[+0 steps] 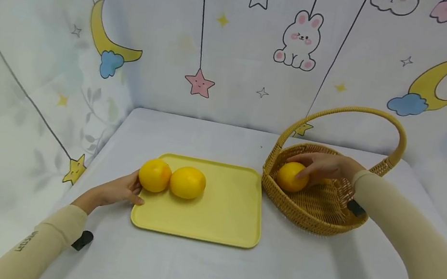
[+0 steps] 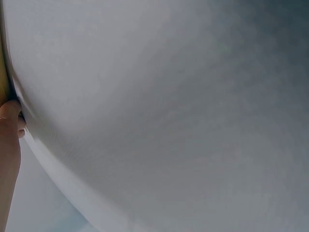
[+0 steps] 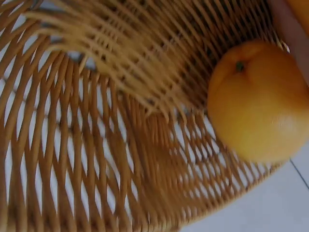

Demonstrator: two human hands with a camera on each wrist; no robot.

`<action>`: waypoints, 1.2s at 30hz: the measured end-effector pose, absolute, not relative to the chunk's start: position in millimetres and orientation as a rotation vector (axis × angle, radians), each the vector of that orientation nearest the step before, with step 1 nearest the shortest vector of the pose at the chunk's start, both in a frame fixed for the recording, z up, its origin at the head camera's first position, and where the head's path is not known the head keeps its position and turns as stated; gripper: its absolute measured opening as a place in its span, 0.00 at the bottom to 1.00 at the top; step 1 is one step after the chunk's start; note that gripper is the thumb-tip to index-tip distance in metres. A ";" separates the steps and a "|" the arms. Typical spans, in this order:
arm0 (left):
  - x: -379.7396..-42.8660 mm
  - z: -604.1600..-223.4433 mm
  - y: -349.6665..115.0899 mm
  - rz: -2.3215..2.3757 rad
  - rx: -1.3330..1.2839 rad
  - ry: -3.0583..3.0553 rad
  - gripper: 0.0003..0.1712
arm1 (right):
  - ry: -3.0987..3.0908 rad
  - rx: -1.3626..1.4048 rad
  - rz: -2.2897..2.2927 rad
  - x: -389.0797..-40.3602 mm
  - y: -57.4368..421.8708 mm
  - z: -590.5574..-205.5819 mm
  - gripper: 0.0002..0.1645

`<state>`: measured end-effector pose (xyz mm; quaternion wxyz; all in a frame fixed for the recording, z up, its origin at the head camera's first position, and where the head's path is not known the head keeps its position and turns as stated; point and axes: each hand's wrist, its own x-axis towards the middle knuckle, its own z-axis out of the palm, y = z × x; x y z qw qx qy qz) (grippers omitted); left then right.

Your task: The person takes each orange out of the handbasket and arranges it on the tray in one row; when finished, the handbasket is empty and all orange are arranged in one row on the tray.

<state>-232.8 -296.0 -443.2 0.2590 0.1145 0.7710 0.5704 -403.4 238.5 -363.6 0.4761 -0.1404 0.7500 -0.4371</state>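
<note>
My left hand (image 1: 121,189) grips the left edge of a yellow tray (image 1: 221,207); in the left wrist view only its thumb and fingertips (image 2: 9,110) show at that edge. Two oranges (image 1: 155,175) sit side by side on the tray's left part, one close to my left fingers. My right hand (image 1: 324,167) reaches into a wicker basket (image 1: 303,215) and holds an orange (image 1: 293,176) with its fingers curled over it. Under the palm a second orange (image 1: 320,180) is partly hidden. From the right wrist, one whole orange (image 3: 260,101) appears against the woven wall, with part of another at the corner.
The basket's tall arched handle (image 1: 355,109) rises over the right forearm. A white cloth (image 1: 202,273) covers the table. Behind it hangs a patterned backdrop (image 1: 243,40) with bunnies, stars and moons. A black wrist strap piece (image 1: 83,240) hangs below the left sleeve.
</note>
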 end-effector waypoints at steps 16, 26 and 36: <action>-231.1 -438.0 -285.8 1.549 0.353 2.070 0.61 | 1.864 -0.309 -1.005 -388.0 236.6 -363.1 0.48; -230.0 -435.3 -286.9 1.538 0.345 2.083 0.62 | 1.976 -0.386 -1.033 -380.4 248.3 -338.8 0.47; -229.7 -441.3 -291.2 1.525 0.302 2.105 0.61 | 1.990 -0.466 -1.139 -370.7 251.2 -309.6 0.47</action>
